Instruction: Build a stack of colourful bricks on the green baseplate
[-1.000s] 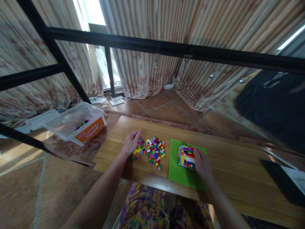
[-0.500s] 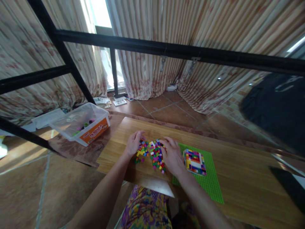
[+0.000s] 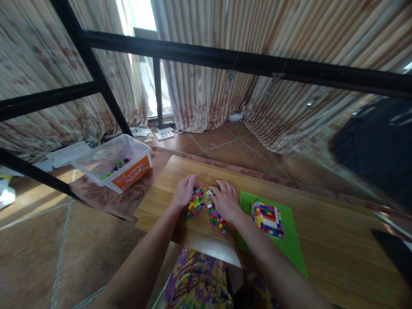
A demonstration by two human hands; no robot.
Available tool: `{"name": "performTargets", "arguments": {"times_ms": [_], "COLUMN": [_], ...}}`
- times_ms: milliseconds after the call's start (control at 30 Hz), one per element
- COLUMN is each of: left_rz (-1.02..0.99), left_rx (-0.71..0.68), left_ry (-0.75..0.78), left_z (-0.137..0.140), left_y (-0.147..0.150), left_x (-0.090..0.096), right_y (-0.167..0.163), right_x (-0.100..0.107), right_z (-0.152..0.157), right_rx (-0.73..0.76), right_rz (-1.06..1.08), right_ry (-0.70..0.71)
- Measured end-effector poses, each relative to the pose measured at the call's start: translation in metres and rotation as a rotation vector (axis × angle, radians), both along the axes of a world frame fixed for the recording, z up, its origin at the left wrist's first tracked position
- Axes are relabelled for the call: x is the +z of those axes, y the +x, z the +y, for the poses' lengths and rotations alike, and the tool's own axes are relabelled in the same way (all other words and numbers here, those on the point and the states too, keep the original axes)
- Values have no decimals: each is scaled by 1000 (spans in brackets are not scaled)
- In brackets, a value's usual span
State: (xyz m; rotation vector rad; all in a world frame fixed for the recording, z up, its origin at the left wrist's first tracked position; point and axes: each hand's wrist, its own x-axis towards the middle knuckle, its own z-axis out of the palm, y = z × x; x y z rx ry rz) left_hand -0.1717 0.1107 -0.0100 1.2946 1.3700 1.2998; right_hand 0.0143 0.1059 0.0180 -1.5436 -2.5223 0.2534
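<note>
Small multicoloured toy bricks lie loose on the wooden table in two heaps, a left heap and a right heap. My left hand rests along the outer side of the left heap, its fingers loosely curved and apart. Over the upper part of the right heap lies my right hand, palm down with fingers spread, covering some bricks. No brick shows gripped in either hand, though the fingertips are partly hidden. To the right, a low square build of coloured bricks sits on a green baseplate.
A clear plastic box with an orange label and a few pieces inside stands on the mat left of the wooden table. A black metal frame crosses ahead, before striped curtains. A dark flat object lies at the table's right.
My right hand has shifted slightly inward over the right heap and covers more of its upper bricks. The left hand stays beside its heap. The whole view has shifted a little.
</note>
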Motion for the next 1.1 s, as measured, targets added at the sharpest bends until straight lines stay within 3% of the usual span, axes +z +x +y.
{"name": "performTargets", "arguments": {"times_ms": [700,900,1100], "left_rz": [60,100,109], "left_rx": [6,7,10], "left_ry": [-4,12,-1], "left_z": [-1,0,0], "left_y": [1,0,0], "left_x": [6,6,4], "right_y": [-19,-18,5], "right_x": [12,22,29], "right_z": [-21,-33,-50], "right_rx": [-98,-65,-161], "right_rz": [228,419,870], "right_ry": [-24,-24,-276]}}
